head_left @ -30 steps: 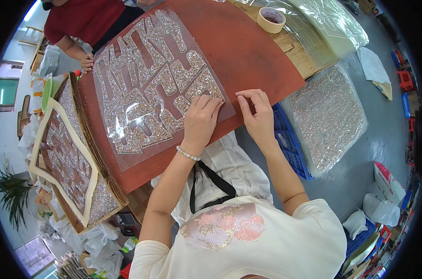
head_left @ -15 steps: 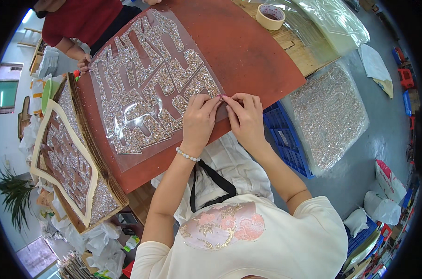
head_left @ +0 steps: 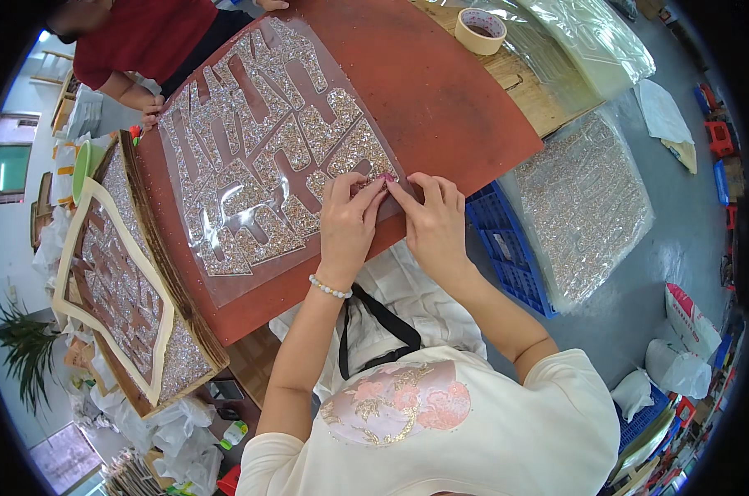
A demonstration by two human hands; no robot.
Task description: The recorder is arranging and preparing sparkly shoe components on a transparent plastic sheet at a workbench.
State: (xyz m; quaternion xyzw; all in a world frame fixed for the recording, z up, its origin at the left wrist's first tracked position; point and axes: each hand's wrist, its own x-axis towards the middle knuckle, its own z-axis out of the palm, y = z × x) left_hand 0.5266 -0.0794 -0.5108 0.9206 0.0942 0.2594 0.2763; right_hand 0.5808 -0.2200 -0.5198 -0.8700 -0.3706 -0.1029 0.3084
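A clear plastic sheet (head_left: 283, 263) lies on the red-brown tabletop (head_left: 440, 91), covered with glittery, stone-studded shapes (head_left: 341, 112) outlined in white. At the sheet's right corner, my left hand (head_left: 345, 231) is closed, its thumb and index fingertips pinched together. My right hand (head_left: 435, 223) meets it there, also pinching with thumb and forefinger. Whatever sits between the fingertips is too small and covered to make out. Both palms hover by the table's near edge.
Across the table, a person in a red top (head_left: 164, 45) touches its far-left edge. A wooden tray of glitter (head_left: 184, 364) holding a cream frame (head_left: 164, 331) stands left. A tape roll (head_left: 480, 31) rests at the back. Right, a wrapped glittery sheet (head_left: 589, 207) overlaps a blue crate (head_left: 506, 248).
Both my hands have shifted slightly toward me while their fingertips stay together at the sheet's corner. My left wrist sits a little lower and further left. The sheet has not visibly moved.
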